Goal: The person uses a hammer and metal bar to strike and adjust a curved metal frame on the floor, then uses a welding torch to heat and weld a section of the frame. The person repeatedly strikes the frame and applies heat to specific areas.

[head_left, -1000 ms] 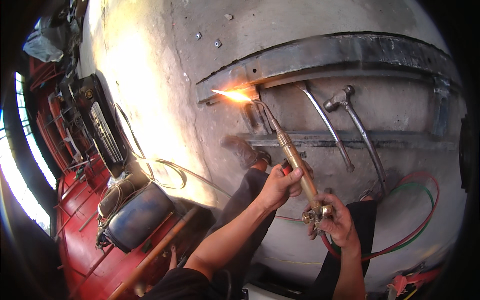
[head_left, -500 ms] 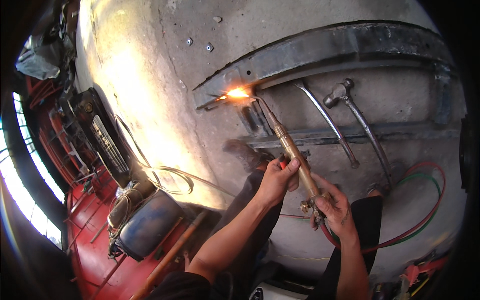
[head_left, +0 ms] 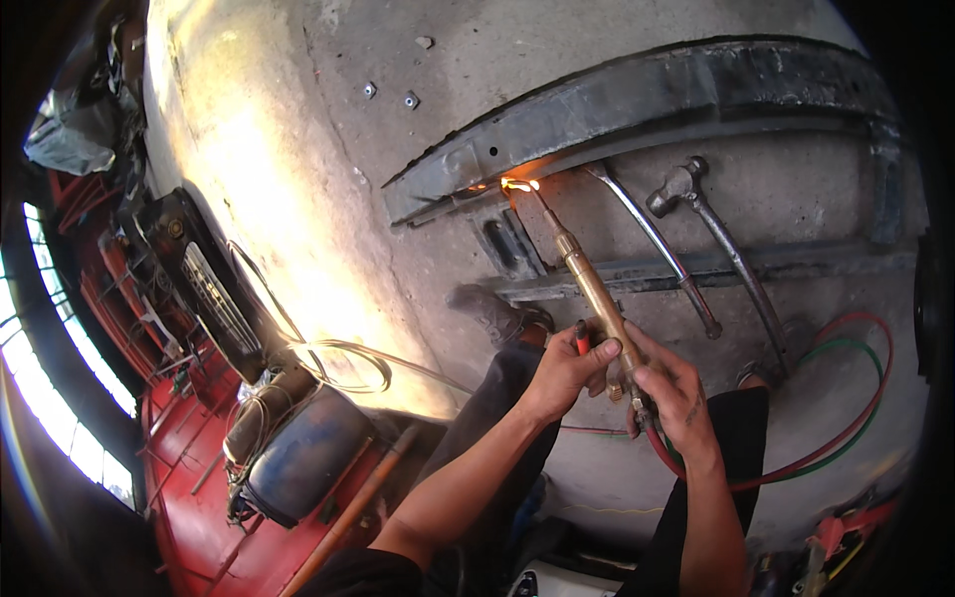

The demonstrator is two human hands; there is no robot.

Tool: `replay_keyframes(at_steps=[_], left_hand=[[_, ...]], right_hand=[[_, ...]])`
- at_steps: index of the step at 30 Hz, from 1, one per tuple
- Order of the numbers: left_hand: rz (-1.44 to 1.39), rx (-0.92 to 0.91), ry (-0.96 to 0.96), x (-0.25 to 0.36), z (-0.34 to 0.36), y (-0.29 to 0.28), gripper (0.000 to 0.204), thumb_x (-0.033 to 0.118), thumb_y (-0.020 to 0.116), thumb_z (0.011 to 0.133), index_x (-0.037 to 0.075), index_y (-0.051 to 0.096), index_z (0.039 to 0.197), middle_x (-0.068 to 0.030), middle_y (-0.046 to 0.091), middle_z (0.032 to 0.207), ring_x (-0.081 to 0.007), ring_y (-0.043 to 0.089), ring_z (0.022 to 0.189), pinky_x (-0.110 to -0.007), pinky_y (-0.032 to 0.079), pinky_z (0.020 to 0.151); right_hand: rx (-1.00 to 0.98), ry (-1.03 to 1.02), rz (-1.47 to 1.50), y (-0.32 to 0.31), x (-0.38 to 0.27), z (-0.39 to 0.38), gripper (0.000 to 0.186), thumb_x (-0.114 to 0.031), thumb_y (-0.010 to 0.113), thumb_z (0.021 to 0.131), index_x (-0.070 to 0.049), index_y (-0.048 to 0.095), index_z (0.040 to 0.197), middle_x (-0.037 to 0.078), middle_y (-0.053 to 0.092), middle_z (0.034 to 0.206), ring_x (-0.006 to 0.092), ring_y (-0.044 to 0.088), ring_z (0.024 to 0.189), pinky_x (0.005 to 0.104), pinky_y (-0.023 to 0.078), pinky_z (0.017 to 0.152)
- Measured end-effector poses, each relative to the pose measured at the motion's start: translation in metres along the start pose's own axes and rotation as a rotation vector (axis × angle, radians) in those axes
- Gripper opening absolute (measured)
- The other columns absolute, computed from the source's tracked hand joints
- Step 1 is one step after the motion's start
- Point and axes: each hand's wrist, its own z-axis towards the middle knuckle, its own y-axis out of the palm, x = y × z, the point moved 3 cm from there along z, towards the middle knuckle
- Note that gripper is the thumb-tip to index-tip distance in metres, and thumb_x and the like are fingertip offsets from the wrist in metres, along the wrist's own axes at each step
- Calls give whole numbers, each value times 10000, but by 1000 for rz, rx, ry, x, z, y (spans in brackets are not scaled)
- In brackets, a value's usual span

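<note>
A brass gas torch [head_left: 594, 289] slants up from my hands, its thin tip at the lower edge of a curved dark metal beam [head_left: 597, 119]. A small orange flame [head_left: 519, 185] licks along that edge. My right hand [head_left: 676, 393] is wrapped round the torch's rear end, by the valve knobs and the red and green hoses [head_left: 875, 398]. My left hand [head_left: 572, 373] is closed, its thumb against the torch body. From its fingers sticks a small red and black object [head_left: 582, 338], whose kind I cannot make out.
A hammer [head_left: 704, 214] and a chrome-shafted bar [head_left: 642, 224] lie right of the torch. A straight metal rail [head_left: 786, 264] crosses behind their handles. Two nuts [head_left: 411, 100] sit beyond the beam. At left are a blue tank [head_left: 308, 453], coiled hose [head_left: 358, 368] and a black grille [head_left: 214, 289].
The flame has shrunk from a bright, spread-out burst to a small orange one. The torch has rolled and its tip has shifted slightly right; both hands have moved a little with it.
</note>
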Motion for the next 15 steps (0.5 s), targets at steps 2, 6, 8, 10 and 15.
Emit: replay_keyframes(at_steps=[2,6,8,10,15], left_hand=[[-2,9,-1,1,1,-1,347,224,692,1000,-36,606,1212,8,566,693,-72,482,534,-257,391,470],[31,14,-17,7,1,-1,349,229,691,1002,-40,597,1202,6,553,674,-72,480,525,-257,387,468],[56,12,-20,7,1,-2,338,236,692,1001,-38,599,1177,3,551,670,-73,479,520,-257,384,467],[74,7,-24,5,2,-3,331,244,695,1000,-34,600,1153,0,553,667,-73,479,517,-255,383,466],[97,-14,-24,4,2,-3,339,257,702,995,-27,598,1149,-6,565,680,-70,488,523,-249,384,466]], right_hand=[[6,5,-3,1,1,3,537,-106,558,973,-22,487,1499,47,574,822,136,597,549,292,521,467],[11,14,32,4,2,6,538,-90,548,967,-35,493,1499,45,568,828,136,596,548,290,518,467],[10,26,46,5,0,6,539,-86,544,964,-36,495,1498,47,567,833,137,598,548,288,515,465],[12,41,59,3,0,5,541,-79,539,959,-33,496,1496,50,569,841,138,599,547,285,511,463],[15,39,51,1,0,3,531,-155,590,984,-26,500,1491,44,565,842,136,598,544,280,504,457]])
